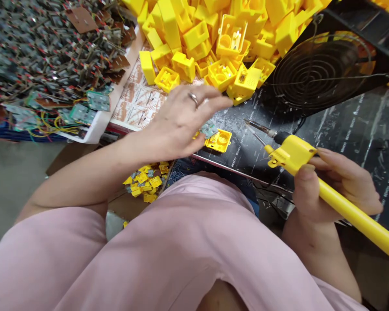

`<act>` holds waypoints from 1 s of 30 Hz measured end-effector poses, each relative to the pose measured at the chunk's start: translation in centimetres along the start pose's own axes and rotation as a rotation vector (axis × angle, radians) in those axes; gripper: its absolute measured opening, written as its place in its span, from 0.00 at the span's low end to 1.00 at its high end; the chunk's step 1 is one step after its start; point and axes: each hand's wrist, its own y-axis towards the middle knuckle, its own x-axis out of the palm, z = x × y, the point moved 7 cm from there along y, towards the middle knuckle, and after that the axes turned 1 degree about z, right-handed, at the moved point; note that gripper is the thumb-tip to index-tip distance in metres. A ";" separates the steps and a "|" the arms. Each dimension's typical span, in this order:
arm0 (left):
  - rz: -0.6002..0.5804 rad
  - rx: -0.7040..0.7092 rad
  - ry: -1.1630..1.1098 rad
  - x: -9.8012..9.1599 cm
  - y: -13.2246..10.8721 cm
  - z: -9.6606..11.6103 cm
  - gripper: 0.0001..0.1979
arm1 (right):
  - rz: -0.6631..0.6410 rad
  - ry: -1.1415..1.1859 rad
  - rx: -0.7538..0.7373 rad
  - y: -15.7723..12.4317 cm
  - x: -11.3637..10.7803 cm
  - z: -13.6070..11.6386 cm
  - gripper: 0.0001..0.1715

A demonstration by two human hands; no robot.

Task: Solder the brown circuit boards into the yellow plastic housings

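Note:
My right hand [337,185] grips a yellow soldering iron [291,153], thumb on top and fingers behind its body. Its metal tip [259,126] and a thin feed tube point left, a little above the black bench. My left hand [184,119], with a ring on one finger, hovers open over the bench, its fingers stretched toward a heap of yellow plastic cases [194,36]. Beside the left thumb lies an open yellow case [221,141], with a small green circuit board [208,128] next to it, partly behind the hand.
A black fan [314,73] with a round wire guard stands at the back right. To the left, a white tray [99,125] is piled with circuit boards [52,56] and wires. Below the bench edge sit more yellow parts [145,183] in a box.

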 end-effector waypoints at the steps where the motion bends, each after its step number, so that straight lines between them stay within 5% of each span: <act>1: -0.014 0.029 -0.067 -0.2 0.1 -0.2 0.31 | 0.071 -0.007 -0.040 0.1 -0.2 -0.2 0.24; 8: -0.232 0.244 -0.026 4.1 -1.2 -0.8 0.24 | 0.256 -0.077 -0.112 -0.3 -1.4 1.6 0.20; 13: -0.410 0.124 -0.093 0.2 -5.5 -2.9 0.24 | 0.417 -0.071 -0.234 -0.7 -1.1 3.3 0.20; 15: -0.281 -0.027 -0.064 -1.2 -5.2 -5.7 0.25 | 0.472 -0.044 -0.249 -0.7 -0.8 3.3 0.19; 17: 0.031 -0.266 0.056 -1.6 -4.1 -10.2 0.30 | 0.419 -0.038 -0.198 -0.4 -0.1 3.0 0.21; 19: 0.249 -0.400 0.071 0.0 -2.9 -13.9 0.40 | 0.331 -0.029 -0.151 -0.2 0.5 2.4 0.24; 22: 0.367 -0.401 0.067 3.1 -1.6 -16.2 0.36 | 0.274 -0.010 -0.155 -0.2 0.8 1.5 0.23; 25: 0.332 -0.352 0.074 4.3 -1.7 -14.1 0.30 | 0.294 -0.006 -0.182 0.0 0.9 1.4 0.21; 30: 0.231 -0.172 -0.011 4.9 -0.8 -5.0 0.22 | 0.468 0.044 -0.200 0.7 0.6 0.3 0.20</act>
